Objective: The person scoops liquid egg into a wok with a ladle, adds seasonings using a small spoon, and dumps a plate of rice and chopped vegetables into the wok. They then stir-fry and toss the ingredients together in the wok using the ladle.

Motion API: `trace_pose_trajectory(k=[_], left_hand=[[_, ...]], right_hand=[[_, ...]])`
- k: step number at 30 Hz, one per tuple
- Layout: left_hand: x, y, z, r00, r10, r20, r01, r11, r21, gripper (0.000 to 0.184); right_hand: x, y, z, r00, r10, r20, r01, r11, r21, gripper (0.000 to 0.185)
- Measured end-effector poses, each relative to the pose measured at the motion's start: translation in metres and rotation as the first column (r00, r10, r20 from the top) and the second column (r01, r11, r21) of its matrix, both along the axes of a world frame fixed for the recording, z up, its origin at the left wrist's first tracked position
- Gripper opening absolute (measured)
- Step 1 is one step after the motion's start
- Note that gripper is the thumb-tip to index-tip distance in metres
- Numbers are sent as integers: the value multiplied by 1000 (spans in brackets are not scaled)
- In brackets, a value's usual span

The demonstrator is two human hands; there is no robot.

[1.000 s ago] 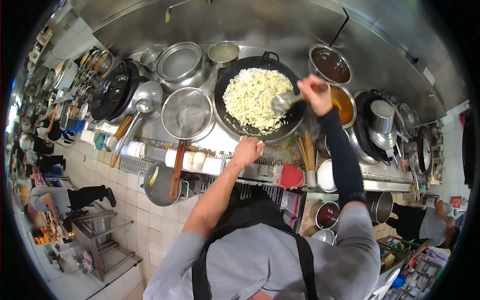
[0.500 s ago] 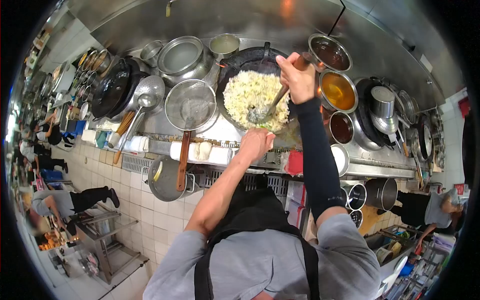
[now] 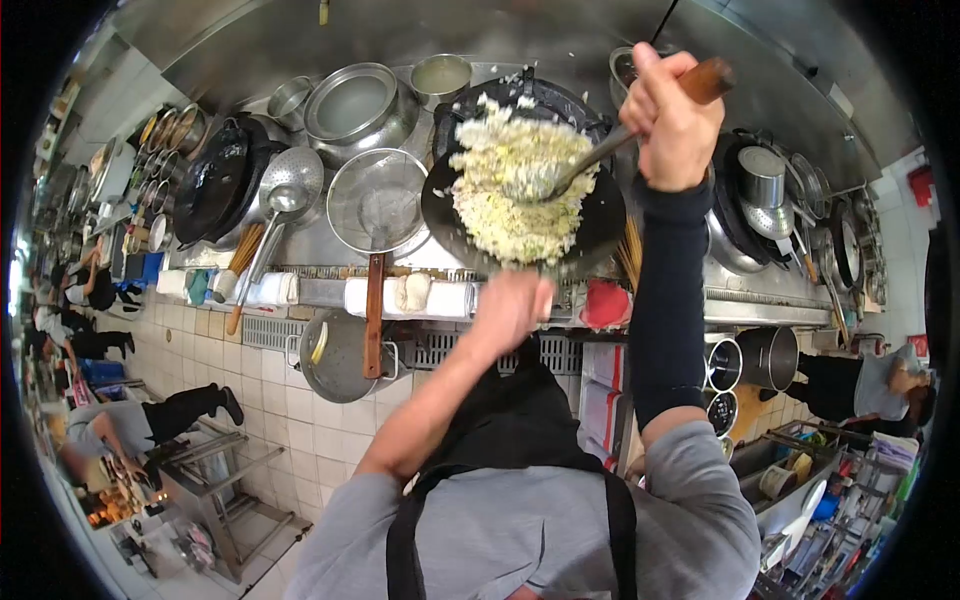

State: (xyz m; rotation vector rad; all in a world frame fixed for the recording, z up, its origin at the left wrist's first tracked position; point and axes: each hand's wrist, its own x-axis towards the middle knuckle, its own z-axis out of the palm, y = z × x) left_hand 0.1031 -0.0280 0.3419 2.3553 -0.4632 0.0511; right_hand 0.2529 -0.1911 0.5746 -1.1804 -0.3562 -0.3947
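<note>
My right hand is wrapped around the wooden grip of a ladle, raised over the right side of the wok. The ladle's bowl is down among fried rice, pale with yellow and green bits. Some of the rice is in the air above the dark wok, and loose grains fly past the far rim. Blurred by motion, my left hand is closed at the wok's near edge; the part it grips is covered by the fingers.
Left of the wok lies a wire strainer, with a perforated skimmer beyond it. A lidded-looking steel pot and a small pot stand behind. A red cloth lies on the front ledge. Co-workers stand at both sides.
The wok has tilted and shifted, and its rice has gone from lying flat to being tossed up. My right hand and the ladle have moved up and right. My left hand has moved slightly nearer me.
</note>
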Motion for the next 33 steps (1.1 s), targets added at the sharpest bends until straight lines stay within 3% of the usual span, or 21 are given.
trace_pose_trajectory(k=[2,4,5,6,7,9,10,12,13,14,16,18,20,21,23,25,26,30,32,33], left_hand=[[47,3,10,993,59,107,-57,998,-23,45],[43,-16,-66,998,54,25,-55,996,71,37],[37,-20,-92,998,55,-13,-53,991,122,33],[15,-19,-83,998,4,-56,6,985,175,33],[-6,-20,-118,999,36,19,-38,990,136,31],[-42,-5,-100,992,-113,-47,121,971,206,29],[-52,0,-90,986,-146,-75,157,974,161,29],[-31,2,-26,991,-131,-35,135,973,185,31],[-7,9,-1,997,-60,52,56,995,86,37],[20,13,26,1000,-7,-21,9,995,99,39],[59,10,7,998,19,57,-24,995,92,41],[50,-15,-48,993,68,-98,-51,986,160,36],[19,-18,-74,997,36,-69,-26,991,132,35],[4,-15,-93,1000,3,-2,-3,993,117,35],[-10,-2,-87,996,-60,-58,66,992,105,38],[7,-1,-37,985,-64,-161,90,983,160,45],[25,0,-22,997,-64,-46,68,994,81,42],[87,-20,-67,999,31,-37,-25,990,141,38],[103,-25,-87,998,44,-36,-38,986,159,37],[106,-28,-94,999,43,-32,-37,987,154,37]], right_hand=[[-18,20,-26,983,-120,-136,107,989,-103,29],[10,33,-109,976,-206,-71,195,972,-130,29],[17,32,-121,972,-226,-72,218,971,-100,29],[22,27,-124,966,-249,-73,244,967,-72,30],[25,21,-111,963,-260,-71,260,965,-11,30],[29,4,-82,982,-184,-43,188,973,131,30],[23,-1,-63,986,-153,-68,161,978,132,30],[6,-1,-38,986,-138,-94,147,984,100,30],[-1,2,-32,981,-157,-112,166,983,82,31],[1,5,-39,977,-151,-148,163,984,70,31],[17,12,-70,968,-137,-212,149,988,43,31],[48,13,-129,979,-129,-155,135,990,32,31],[58,2,-126,968,-233,-92,241,966,94,32],[59,-9,-114,983,-178,-45,183,973,142,31],[54,-26,-87,996,-76,56,68,989,128,30],[52,-42,-78,996,51,76,-59,993,98,31],[53,-41,-71,999,35,36,-38,996,75,31],[74,-30,-20,994,-102,-38,104,994,42,30],[96,-36,-38,981,-182,-62,189,973,132,29],[117,-35,-75,966,-249,-68,256,959,121,29]])
